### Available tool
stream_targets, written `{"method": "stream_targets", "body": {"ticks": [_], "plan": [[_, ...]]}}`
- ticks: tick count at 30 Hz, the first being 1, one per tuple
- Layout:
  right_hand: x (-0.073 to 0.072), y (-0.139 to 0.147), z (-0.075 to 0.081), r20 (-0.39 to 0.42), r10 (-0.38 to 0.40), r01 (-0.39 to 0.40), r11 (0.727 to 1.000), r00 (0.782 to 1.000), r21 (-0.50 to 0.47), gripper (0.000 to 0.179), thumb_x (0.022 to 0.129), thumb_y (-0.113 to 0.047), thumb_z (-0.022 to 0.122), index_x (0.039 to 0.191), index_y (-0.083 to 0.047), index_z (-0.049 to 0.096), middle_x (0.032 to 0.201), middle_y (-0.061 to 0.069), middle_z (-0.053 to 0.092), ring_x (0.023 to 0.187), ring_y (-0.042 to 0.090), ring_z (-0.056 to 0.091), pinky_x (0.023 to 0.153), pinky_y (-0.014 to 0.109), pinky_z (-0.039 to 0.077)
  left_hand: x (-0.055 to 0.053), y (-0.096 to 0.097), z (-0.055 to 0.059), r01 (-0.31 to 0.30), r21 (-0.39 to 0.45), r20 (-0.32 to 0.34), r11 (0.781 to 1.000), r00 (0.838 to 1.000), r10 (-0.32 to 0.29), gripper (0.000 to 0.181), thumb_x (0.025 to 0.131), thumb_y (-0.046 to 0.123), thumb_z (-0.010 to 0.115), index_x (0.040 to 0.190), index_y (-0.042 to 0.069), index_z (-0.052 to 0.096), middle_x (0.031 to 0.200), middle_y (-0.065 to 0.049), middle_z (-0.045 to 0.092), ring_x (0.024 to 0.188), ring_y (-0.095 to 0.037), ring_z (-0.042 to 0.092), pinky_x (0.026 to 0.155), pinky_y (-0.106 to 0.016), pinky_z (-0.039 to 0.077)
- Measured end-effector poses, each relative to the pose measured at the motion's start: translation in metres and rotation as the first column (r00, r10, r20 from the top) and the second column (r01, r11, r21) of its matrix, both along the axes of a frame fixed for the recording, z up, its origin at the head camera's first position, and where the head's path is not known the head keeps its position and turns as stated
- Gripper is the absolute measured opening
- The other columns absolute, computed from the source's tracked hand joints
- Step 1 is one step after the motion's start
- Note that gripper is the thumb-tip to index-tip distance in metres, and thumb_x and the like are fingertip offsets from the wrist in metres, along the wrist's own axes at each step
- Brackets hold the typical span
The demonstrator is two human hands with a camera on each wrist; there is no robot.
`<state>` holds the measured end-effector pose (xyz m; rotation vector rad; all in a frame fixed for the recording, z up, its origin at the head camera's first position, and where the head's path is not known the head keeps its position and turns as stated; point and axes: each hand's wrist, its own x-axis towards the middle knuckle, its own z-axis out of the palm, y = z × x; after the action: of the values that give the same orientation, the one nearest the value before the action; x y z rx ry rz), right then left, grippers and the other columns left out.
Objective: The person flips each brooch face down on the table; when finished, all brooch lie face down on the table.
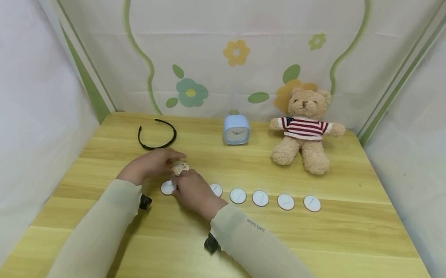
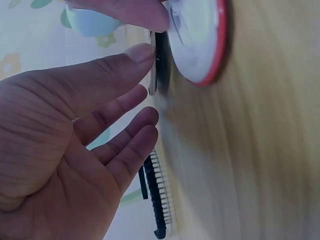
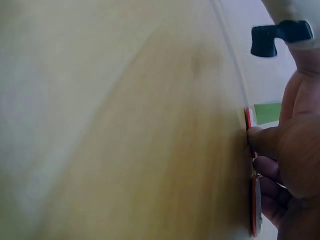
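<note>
My left hand (image 1: 156, 162) reaches in from the left, thumb and fingers loosely spread around a round badge with a beige, bear-like picture (image 1: 180, 167). In the left wrist view that badge (image 2: 153, 75) shows edge-on by my left thumb tip; contact is unclear. My right hand (image 1: 196, 192) bends its fingers at the picture badge's near side, seeming to grip it; its fingertips are partly hidden. The right thumb (image 3: 256, 137) touches the leftmost white-backed badge (image 1: 168, 187), which has a red rim and a pin on its back.
Several more white-backed badges (image 1: 260, 198) lie in a row to the right. Behind the hands are a black headband (image 1: 173, 139), a pale blue clock (image 1: 236, 130) and a teddy bear (image 1: 304, 128) in a striped shirt. Flowered cloth (image 1: 222, 17) hangs behind the wooden table (image 1: 316, 264).
</note>
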<state>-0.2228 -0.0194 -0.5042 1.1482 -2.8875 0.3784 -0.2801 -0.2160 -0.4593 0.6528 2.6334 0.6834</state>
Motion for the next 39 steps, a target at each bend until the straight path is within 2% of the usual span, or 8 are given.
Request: {"method": "stream_targets", "body": {"ticks": [5, 13, 14, 16, 20, 25, 30, 39], "plan": [[-0.001, 0.0, -0.002, -0.017, 0.006, -0.006, 1.0, 1.0, -0.003, 0.019, 0.109, -0.032, 0.069, 0.114, -0.019, 0.082, 0.105, 0.0, 0.073, 0.1, 0.018, 0.066, 0.1, 0.037, 0.055, -0.008, 0.005, -0.004, 0.055, 0.001, 0.003, 0.998, 0.998, -0.055, 0.043, 0.107, 0.002, 0.064, 0.15, 0.01, 0.067, 0.154, -0.013, 0.064, 0.143, -0.038, 0.058, 0.118, -0.059, 0.048], [-0.001, 0.0, -0.001, -0.017, 0.01, -0.01, 1.0, 1.0, -0.004, 0.02, 0.109, -0.034, 0.069, 0.113, -0.019, 0.082, 0.105, -0.003, 0.073, 0.1, 0.017, 0.064, 0.099, 0.032, 0.054, -0.007, -0.001, -0.004, 0.032, 0.004, 0.025, 0.999, 0.999, -0.032, 0.021, 0.103, 0.0, 0.07, 0.121, 0.01, 0.077, 0.134, -0.013, 0.069, 0.119, -0.032, 0.062, 0.1, -0.05, 0.051], [0.0, 0.0, -0.001, -0.015, 0.01, -0.01, 1.0, 1.0, -0.005, 0.019, 0.109, -0.034, 0.069, 0.112, -0.019, 0.082, 0.105, -0.003, 0.074, 0.099, 0.017, 0.064, 0.098, 0.031, 0.053, -0.006, -0.004, -0.005, 0.022, 0.0, 0.015, 1.0, 1.0, -0.022, 0.026, 0.102, 0.0, 0.071, 0.125, 0.01, 0.077, 0.136, -0.014, 0.069, 0.121, -0.031, 0.062, 0.101, -0.05, 0.051], [0.0, 0.001, 0.0, -0.003, 0.007, -0.007, 1.0, 1.0, -0.008, 0.018, 0.109, -0.033, 0.069, 0.108, -0.02, 0.081, 0.105, -0.003, 0.074, 0.098, 0.017, 0.063, 0.096, 0.031, 0.053, -0.003, -0.011, -0.006, 0.002, -0.004, 0.011, 1.0, 1.0, -0.002, 0.027, 0.101, -0.001, 0.073, 0.126, 0.007, 0.076, 0.136, -0.015, 0.07, 0.12, -0.032, 0.063, 0.101, -0.051, 0.052], [0.002, 0.002, 0.002, 0.016, -0.008, 0.009, 1.0, 1.0, -0.014, 0.018, 0.108, -0.033, 0.07, 0.108, -0.019, 0.081, 0.105, -0.002, 0.073, 0.098, 0.017, 0.062, 0.094, 0.031, 0.054, 0.007, -0.03, -0.009, -0.073, -0.021, -0.012, 0.997, 0.997, 0.072, 0.049, 0.098, 0.004, 0.079, 0.146, 0.007, 0.069, 0.147, -0.016, 0.068, 0.132, -0.035, 0.064, 0.111, -0.057, 0.052], [0.004, 0.003, 0.005, 0.044, -0.018, 0.019, 1.0, 0.999, -0.024, 0.02, 0.108, -0.031, 0.07, 0.116, -0.017, 0.082, 0.109, -0.001, 0.073, 0.101, 0.017, 0.062, 0.096, 0.03, 0.054, 0.026, -0.053, -0.01, -0.141, -0.027, 0.009, 0.99, 0.99, 0.141, 0.054, 0.095, 0.01, 0.085, 0.147, 0.009, 0.068, 0.135, -0.013, 0.072, 0.115, -0.029, 0.066, 0.1, -0.051, 0.055], [0.005, 0.003, 0.008, 0.065, -0.026, 0.028, 0.999, 0.998, -0.027, 0.018, 0.108, -0.03, 0.07, 0.114, -0.017, 0.081, 0.106, -0.002, 0.072, 0.1, 0.016, 0.062, 0.096, 0.03, 0.053, 0.043, -0.069, -0.007, -0.171, -0.01, 0.032, 0.985, 0.985, 0.172, 0.053, 0.094, 0.012, 0.087, 0.144, 0.009, 0.07, 0.122, -0.01, 0.071, 0.103, -0.024, 0.064, 0.091, -0.044, 0.054], [0.005, 0.003, 0.006, 0.077, -0.022, 0.025, 0.999, 0.997, -0.042, 0.015, 0.108, -0.03, 0.07, 0.101, -0.018, 0.076, 0.099, -0.003, 0.068, 0.097, 0.016, 0.059, 0.093, 0.03, 0.053, 0.057, -0.079, -0.008, -0.181, -0.019, 0.008, 0.983, 0.983, 0.182, 0.053, 0.096, 0.013, 0.085, 0.145, 0.006, 0.068, 0.114, -0.008, 0.071, 0.1, -0.023, 0.063, 0.09, -0.044, 0.055]]}}
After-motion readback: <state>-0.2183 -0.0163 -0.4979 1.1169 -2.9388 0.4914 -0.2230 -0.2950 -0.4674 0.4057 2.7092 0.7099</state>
